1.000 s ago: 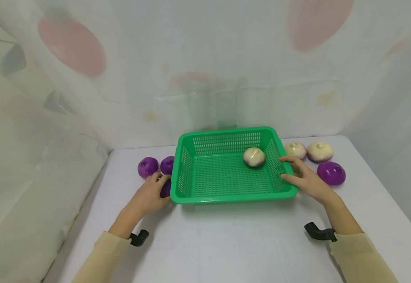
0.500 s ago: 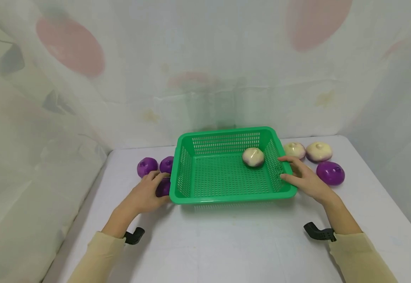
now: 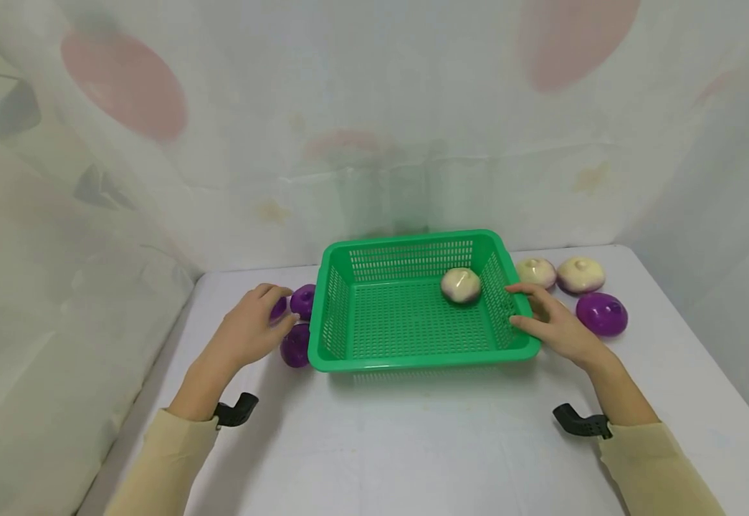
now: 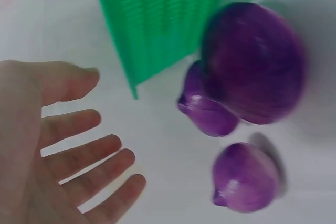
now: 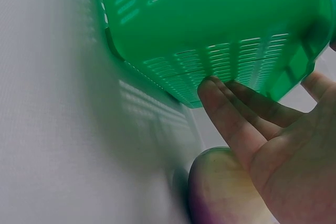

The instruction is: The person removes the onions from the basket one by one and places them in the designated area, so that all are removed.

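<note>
A green plastic basket (image 3: 413, 364) stands mid-table with one cream-and-purple turnip (image 3: 461, 285) inside. My right hand (image 3: 557, 326) holds its right end, thumb and index finger over the rim; in the right wrist view, other fingers (image 5: 228, 111) lie against the outer wall. My left hand (image 3: 239, 333) hovers left of the basket, fingers spread and holding nothing. Beside the basket's left end lie purple onions: a front one (image 3: 295, 346), a back one (image 3: 303, 301), and a third (image 3: 277, 308) partly hidden by the left hand. All three onions show in the left wrist view.
Right of the basket, two cream turnips (image 3: 580, 275) and a purple onion (image 3: 602, 314) lie near the back edge. Another cream item (image 5: 223, 187) sits below the right hand. A patterned cloth (image 3: 374, 143) hangs behind the white table (image 3: 400, 444).
My left hand has come off the front purple onion and moved up and left, over the leftmost onion. My right hand and the basket have stayed in place.
</note>
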Available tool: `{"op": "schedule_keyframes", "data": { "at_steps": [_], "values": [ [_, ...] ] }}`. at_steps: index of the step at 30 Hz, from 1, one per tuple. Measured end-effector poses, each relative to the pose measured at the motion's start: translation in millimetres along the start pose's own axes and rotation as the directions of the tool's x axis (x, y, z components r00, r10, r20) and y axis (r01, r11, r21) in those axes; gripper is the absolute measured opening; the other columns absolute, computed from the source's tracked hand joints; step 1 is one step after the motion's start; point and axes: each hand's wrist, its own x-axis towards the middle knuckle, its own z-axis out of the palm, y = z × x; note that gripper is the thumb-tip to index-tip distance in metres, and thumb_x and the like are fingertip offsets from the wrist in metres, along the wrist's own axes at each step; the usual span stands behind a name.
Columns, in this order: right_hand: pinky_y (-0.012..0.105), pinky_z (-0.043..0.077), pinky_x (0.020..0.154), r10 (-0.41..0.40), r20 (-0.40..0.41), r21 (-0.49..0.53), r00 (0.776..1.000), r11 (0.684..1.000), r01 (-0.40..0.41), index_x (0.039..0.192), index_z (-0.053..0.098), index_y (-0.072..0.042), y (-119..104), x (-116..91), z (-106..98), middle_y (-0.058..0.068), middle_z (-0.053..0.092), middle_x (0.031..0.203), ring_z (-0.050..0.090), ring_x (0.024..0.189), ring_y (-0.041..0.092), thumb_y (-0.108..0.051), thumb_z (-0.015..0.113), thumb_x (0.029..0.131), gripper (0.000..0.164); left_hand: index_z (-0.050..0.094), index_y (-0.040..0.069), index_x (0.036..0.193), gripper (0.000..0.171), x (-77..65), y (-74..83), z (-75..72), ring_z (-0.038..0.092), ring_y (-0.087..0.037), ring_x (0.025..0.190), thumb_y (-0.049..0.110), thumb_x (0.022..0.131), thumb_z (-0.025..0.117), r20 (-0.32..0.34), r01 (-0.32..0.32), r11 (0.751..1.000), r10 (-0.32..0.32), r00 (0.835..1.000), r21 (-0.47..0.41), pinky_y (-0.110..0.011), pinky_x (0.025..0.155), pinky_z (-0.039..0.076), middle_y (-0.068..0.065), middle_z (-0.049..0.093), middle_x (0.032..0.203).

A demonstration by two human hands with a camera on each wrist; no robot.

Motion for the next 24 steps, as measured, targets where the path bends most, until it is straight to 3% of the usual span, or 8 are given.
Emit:
{"op": "schedule_keyframes", "data": {
  "at_steps": [6,15,24],
  "values": [
    [0.077,0.021,0.107,0.015,-0.001,-0.011,1.000,1.000,-0.015,0.150,0.039,-0.014,-1.6,-0.1,-0.4,0.023,0.024,0.163,0.017,0.148,0.053,-0.027,0.064,0.102,0.056,0.064,0.001,0.124,0.034,16.6,25.8,-15.5,0.060,-0.034,0.110,0.022,0.097,0.066,-0.072,-0.111,0.992,0.115,0.991,0.059,-0.053,0.089,0.052,-0.017,0.063,0.124],
    [0.077,0.022,0.108,0.023,-0.006,-0.022,1.000,0.999,-0.024,0.150,0.040,-0.015,-2.4,-0.5,-0.4,0.022,0.024,0.163,0.018,0.148,0.053,-0.028,0.064,0.102,0.056,0.064,0.000,0.124,0.034,45.0,57.7,-24.9,0.061,-0.035,0.114,0.020,0.096,0.067,-0.070,-0.252,0.962,0.260,0.963,0.103,-0.049,0.098,0.050,-0.015,0.065,0.122],
    [0.078,0.020,0.108,0.019,-0.003,-0.018,1.000,1.000,-0.019,0.151,0.039,-0.015,-2.0,-0.9,-0.7,0.022,0.023,0.163,0.015,0.148,0.054,-0.028,0.063,0.102,0.056,0.061,0.001,0.131,0.041,75.5,93.0,-27.2,0.059,-0.033,0.118,0.027,0.099,0.066,-0.059,-0.334,0.937,0.340,0.938,0.100,-0.047,0.102,0.047,-0.016,0.063,0.126]
  ]
}}
